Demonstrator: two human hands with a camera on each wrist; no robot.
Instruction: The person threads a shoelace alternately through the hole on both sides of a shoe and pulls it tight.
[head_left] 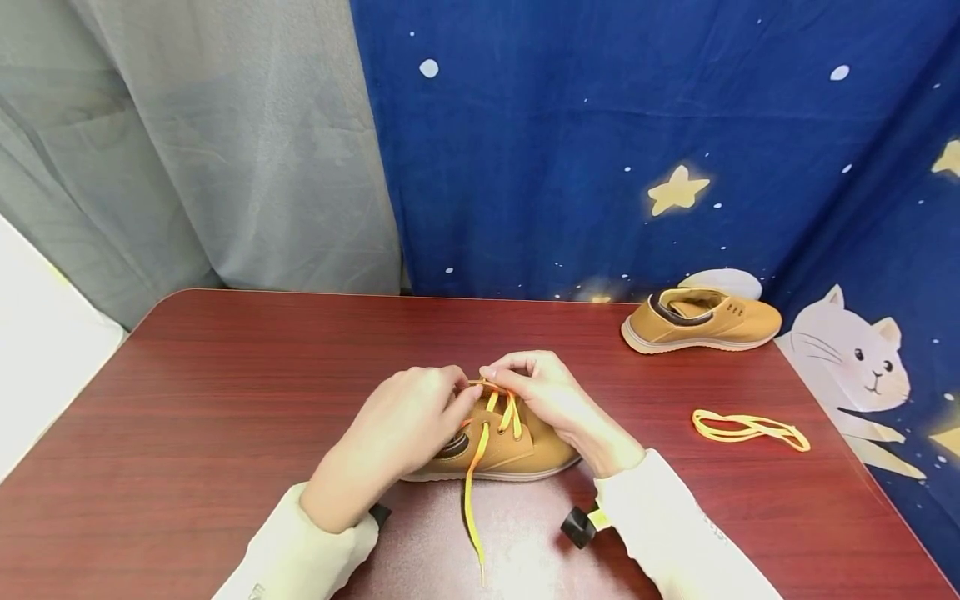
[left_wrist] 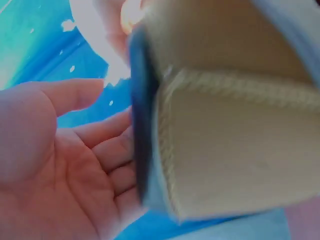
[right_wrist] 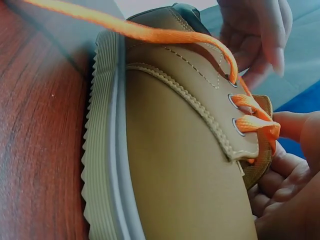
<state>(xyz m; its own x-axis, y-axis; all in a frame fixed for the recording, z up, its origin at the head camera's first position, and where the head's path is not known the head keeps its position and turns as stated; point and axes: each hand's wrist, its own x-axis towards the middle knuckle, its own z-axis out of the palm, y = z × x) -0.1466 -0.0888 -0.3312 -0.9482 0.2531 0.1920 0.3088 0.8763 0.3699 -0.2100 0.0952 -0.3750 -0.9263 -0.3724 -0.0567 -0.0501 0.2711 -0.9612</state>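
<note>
A tan shoe (head_left: pixel 540 454) lies on the table before me, toe to the right, with a yellow-orange shoelace (head_left: pixel 471 500) through its eyelets and one long end trailing toward me. My left hand (head_left: pixel 408 417) is over the heel side, fingertips close to the lacing; in the left wrist view its thumb (left_wrist: pixel 80 95) stands apart from the fingers, whose tips the shoe partly hides. From the far side, my right hand (head_left: pixel 551 396) pinches the lace near the top of the tongue. The right wrist view has its thumb beside the lace loop (right_wrist: pixel 260 125) and tongue.
A second tan shoe (head_left: pixel 690 325), without laces, stands at the back right edge. A bundled yellow shoelace (head_left: pixel 750 429) lies on the right of the reddish wooden table (head_left: pixel 225 400). Behind hang a grey curtain (head_left: pixel 262 167) and a blue starry one (head_left: pixel 540 150).
</note>
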